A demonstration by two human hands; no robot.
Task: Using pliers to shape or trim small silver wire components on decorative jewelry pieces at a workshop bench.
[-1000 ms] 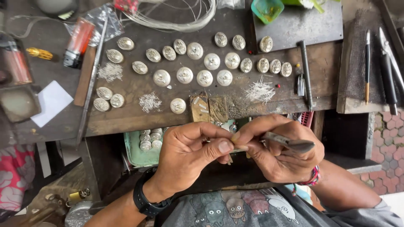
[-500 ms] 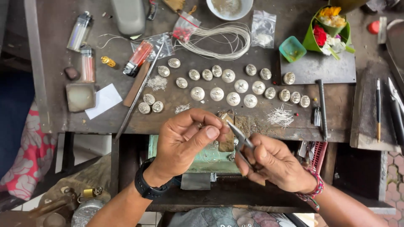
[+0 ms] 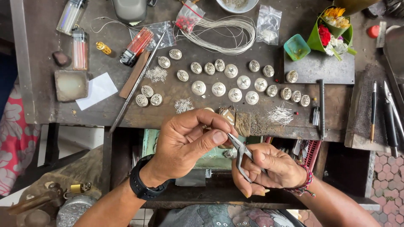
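My left hand, with a black watch on the wrist, pinches something very small between thumb and forefinger; the piece itself is too small to make out. My right hand grips metal pliers, whose tips meet my left thumb tip. Both hands hover just in front of the wooden workbench edge. Several round silver ornaments lie in rows on the bench above my hands, with small heaps of silver wire bits between them.
A coil of pale wire, small plastic bags, lighters and a white paper slip lie on the bench. A dark slab carries a teal cup and flowers. Pens and tools lie at the right. A green tray sits under my hands.
The view has shifted so the bench sits lower in frame. My hands stay together; the pliers have swung from lying level to pointing up at my left thumb.
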